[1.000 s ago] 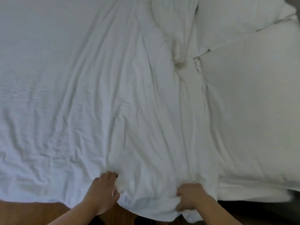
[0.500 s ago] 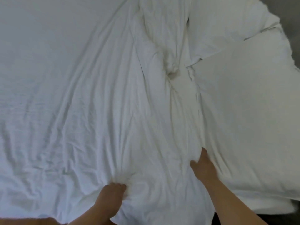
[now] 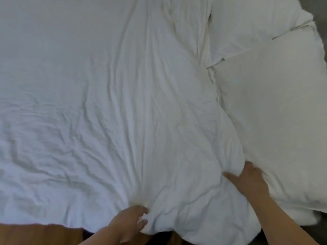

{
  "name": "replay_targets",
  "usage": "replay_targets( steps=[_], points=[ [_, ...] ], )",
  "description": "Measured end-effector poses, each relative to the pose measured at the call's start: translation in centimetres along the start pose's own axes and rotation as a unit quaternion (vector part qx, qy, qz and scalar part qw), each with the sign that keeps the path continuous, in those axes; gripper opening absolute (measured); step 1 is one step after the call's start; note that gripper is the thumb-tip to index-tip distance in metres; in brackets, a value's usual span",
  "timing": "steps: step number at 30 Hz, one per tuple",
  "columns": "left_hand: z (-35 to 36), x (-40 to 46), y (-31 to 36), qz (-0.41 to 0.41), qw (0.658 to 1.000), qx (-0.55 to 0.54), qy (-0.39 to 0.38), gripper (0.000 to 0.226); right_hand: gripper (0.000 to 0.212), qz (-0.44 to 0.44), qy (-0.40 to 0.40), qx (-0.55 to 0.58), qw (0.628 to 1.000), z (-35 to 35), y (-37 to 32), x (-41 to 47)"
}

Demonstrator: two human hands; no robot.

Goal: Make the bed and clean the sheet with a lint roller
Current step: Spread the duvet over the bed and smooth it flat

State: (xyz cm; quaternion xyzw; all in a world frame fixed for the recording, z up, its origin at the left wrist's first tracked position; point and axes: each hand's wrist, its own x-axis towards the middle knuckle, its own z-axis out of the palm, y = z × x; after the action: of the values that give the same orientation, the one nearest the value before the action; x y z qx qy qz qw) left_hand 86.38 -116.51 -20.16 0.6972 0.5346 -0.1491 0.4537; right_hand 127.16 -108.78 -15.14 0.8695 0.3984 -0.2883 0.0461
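Note:
A wrinkled white sheet (image 3: 109, 106) covers the bed, with long creases running toward its near edge. My left hand (image 3: 130, 222) grips a bunch of the sheet at the near edge, fingers curled into the fabric. My right hand (image 3: 247, 179) lies further in and to the right, on a puffed fold of the sheet. Its thumb is spread to the left and its fingertips are sunk in the crease beside the near pillow (image 3: 276, 121). No lint roller is in view.
A second white pillow (image 3: 251, 20) lies behind the near one at the top right. A brown wooden floor (image 3: 35, 234) shows below the bed's near edge at the bottom left. Dark floor shows past the pillows at the right edge.
My right hand let go of the sheet's near edge and moved up and right to the crease beside the pillow. My left hand kept its grip on the sheet's edge.

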Motion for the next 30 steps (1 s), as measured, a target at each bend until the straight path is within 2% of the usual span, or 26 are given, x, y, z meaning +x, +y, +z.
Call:
replay_targets(
  steps=[2, 3, 4, 7, 9, 10, 12, 14, 15, 17, 19, 21, 23, 26, 28, 30],
  points=[
    [-0.9, 0.0, 0.1, -0.001, 0.996, 0.026, 0.086, 0.04, 0.102, 0.022, 0.011, 0.06, 0.998, 0.0, -0.5, -0.6],
    [-1.4, 0.3, 0.2, 0.008, 0.988, 0.072, 0.134, 0.041, 0.102, 0.023, 0.03, 0.079, 0.996, 0.1, -0.8, -1.0],
    [-1.9, 0.4, 0.1, 0.003, 0.984, 0.101, 0.148, 0.047, 0.1, 0.01, 0.065, 0.073, 0.995, 0.3, -1.0, -1.4],
    [-2.3, 0.8, -0.4, -0.009, 0.97, 0.194, 0.148, 0.073, 0.076, -0.121, 0.23, -0.047, 0.964, 1.5, -1.9, -2.4],
    [-2.7, 1.0, -0.6, -0.014, 0.977, 0.189, 0.095, 0.082, 0.067, -0.256, 0.276, -0.089, 0.922, 2.9, -4.0, -3.3],
    [-2.5, 1.1, -0.8, -0.018, 0.979, 0.19, 0.07, 0.084, 0.068, -0.318, 0.249, -0.111, 0.908, 4.0, -5.2, -4.0],
    [-2.5, 1.0, -1.0, -0.037, 0.978, 0.205, 0.017, 0.086, 0.078, -0.408, 0.083, -0.173, 0.893, 7.1, -7.3, -5.2],
    [-1.8, 1.1, -2.1, -0.047, 0.971, 0.234, 0.0, 0.092, 0.097, -0.437, -0.098, -0.271, 0.852, 10.6, -8.3, -6.0],
    [-1.8, 0.9, -2.4, -0.038, 0.968, 0.25, -0.008, 0.1, 0.1, -0.441, -0.136, -0.308, 0.832, 12.2, -8.6, -6.2],
    [-2.2, 0.5, -2.5, -0.048, 0.958, 0.282, -0.025, 0.107, 0.078, -0.443, -0.117, -0.326, 0.827, 14.1, -9.2, -6.0],
    [-2.0, 0.7, -3.2, -0.051, 0.948, 0.309, 0.055, 0.08, 0.054, -0.445, -0.075, -0.301, 0.84, 14.5, -9.5, -5.7],
    [-2.3, 1.1, -3.7, -0.039, 0.945, 0.321, 0.046, 0.05, 0.043, -0.449, -0.071, -0.307, 0.836, 14.4, -9.3, -5.6],
    [-2.4, 2.0, -4.6, -0.045, 0.948, 0.313, 0.044, 0.037, 0.04, -0.441, -0.08, -0.309, 0.839, 13.9, -9.4, -5.6],
    [-2.7, 2.1, -6.1, 0.013, 0.974, 0.223, 0.03, 0.042, 0.031, -0.451, -0.041, -0.27, 0.85, 12.8, -9.9, -6.5],
    [-2.8, 1.5, -6.9, 0.058, 0.987, 0.145, 0.026, 0.043, 0.042, -0.472, -0.011, -0.253, 0.844, 11.8, -9.6, -7.3],
    [-2.6, 0.7, -7.6, 0.099, 0.987, 0.115, 0.047, 0.039, 0.048, -0.429, -0.009, -0.228, 0.874, 11.8, -8.9, -7.5]
  ],
)
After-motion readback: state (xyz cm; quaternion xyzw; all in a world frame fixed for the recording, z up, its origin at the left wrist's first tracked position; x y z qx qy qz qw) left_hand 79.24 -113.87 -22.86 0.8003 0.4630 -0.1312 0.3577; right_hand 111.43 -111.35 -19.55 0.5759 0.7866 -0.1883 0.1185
